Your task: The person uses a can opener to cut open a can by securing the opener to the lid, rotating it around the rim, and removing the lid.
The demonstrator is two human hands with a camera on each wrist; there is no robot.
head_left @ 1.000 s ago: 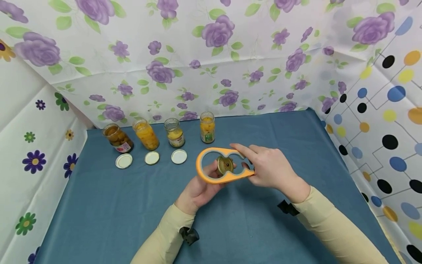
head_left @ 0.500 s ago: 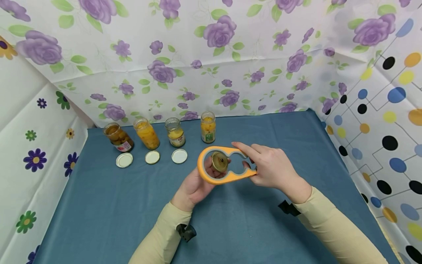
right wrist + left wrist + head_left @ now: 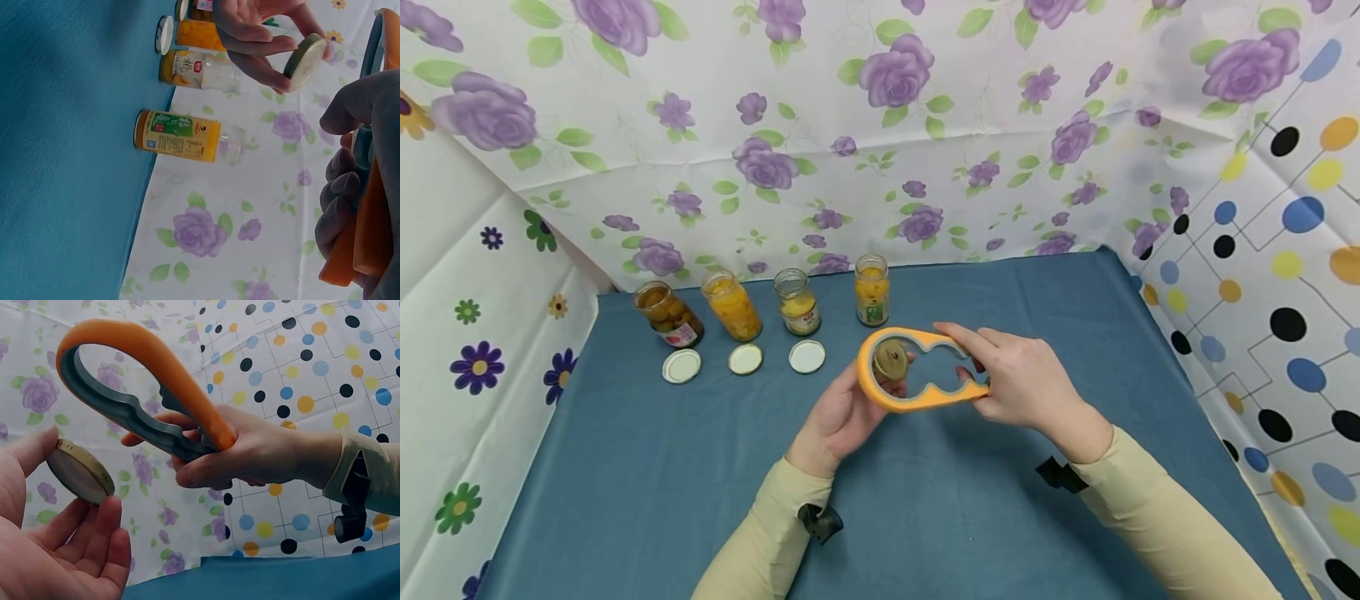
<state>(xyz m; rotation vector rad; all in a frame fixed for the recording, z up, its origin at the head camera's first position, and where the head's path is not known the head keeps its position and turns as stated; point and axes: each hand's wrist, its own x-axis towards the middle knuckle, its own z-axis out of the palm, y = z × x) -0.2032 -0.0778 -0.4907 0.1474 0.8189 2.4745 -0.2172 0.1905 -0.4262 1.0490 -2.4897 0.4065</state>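
My left hand (image 3: 838,417) pinches a round gold jar lid (image 3: 81,472) by its edge, between thumb and fingertips. In the head view that lid shows through the wide end of an orange jar opener (image 3: 868,379) with a grey scalloped inner edge. The left wrist view has the lid below the opener's loop and apart from it. My right hand (image 3: 1026,383) grips the opener by its handle ends, fingers curled round them. Beyond the hands, an uncapped jar of yellow fruit (image 3: 181,135) with a green and yellow label stands upright on the blue cloth.
Three more uncapped jars stand in a row at the back left: a brown one (image 3: 673,317), an orange one (image 3: 733,310) and a pale yellow one (image 3: 797,307). Before them lie white-faced lids (image 3: 807,357) on the blue cloth (image 3: 647,492). Patterned sheets (image 3: 820,133) enclose the table.
My left hand has drawn the lid leftward and slightly up, and the lid has turned in its fingers. My right hand has shifted the opener a little to the right.
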